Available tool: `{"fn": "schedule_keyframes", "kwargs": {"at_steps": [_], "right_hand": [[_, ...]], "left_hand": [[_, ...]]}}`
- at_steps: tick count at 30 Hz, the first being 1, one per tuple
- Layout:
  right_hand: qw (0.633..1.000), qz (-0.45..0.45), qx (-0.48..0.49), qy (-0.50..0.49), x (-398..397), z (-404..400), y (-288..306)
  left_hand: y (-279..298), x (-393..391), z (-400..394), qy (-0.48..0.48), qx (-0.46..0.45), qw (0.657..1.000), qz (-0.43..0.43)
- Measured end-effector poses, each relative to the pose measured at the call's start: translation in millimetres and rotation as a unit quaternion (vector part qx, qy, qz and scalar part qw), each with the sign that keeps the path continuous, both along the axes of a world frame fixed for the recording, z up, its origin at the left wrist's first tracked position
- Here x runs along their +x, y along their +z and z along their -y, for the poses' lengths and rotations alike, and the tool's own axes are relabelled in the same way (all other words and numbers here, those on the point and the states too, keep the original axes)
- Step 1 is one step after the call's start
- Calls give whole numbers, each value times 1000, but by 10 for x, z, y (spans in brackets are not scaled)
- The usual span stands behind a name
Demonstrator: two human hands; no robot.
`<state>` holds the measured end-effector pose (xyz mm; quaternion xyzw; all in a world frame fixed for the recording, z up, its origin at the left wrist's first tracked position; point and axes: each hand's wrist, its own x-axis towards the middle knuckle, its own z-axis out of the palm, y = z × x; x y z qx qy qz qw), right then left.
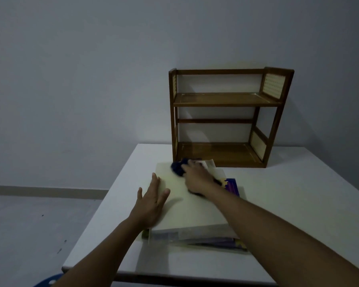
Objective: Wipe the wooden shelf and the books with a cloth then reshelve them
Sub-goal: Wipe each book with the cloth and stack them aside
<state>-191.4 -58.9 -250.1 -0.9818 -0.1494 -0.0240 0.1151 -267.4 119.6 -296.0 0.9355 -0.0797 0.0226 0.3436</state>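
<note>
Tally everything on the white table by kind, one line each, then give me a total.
Wooden shelf: 1, both tiers bare
Dark blue cloth: 1, under the right hand
Books: at least 2 told apart, the cream book held flat by the left hand and a purple book beneath it; any more in the stack are hidden
Total: at least 4

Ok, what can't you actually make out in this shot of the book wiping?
All in the head view:
- Dark blue cloth: partly under the right hand; the grip is motion-blurred.
- Stacked books beneath the large cream book: only edges show, so their number and titles are unreadable.
- Blue round object: cut off by the bottom edge.
- Brown wooden shelf: dim light hides any dust.
</note>
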Motion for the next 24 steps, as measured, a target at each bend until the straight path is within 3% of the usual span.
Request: {"fn": "schedule_keyframes", "kwargs": {"at_steps": [5, 12, 17, 24], "right_hand": [[999, -21, -3, -40, -131, 325, -65], [995, 18, -1, 103, -1123, -165, -148], [995, 10, 21, 93, -700, -251, -33], [999, 0, 6, -35, -166, 213, -47]], "left_hand": [[-53, -6, -20, 0, -14, 1000, -6], [-125, 21, -17, 4, -3, 1000, 14], [-75, -13, 24, 13, -28, 999, 9], [-92, 17, 12, 26, -4, 1000, -10]]}}
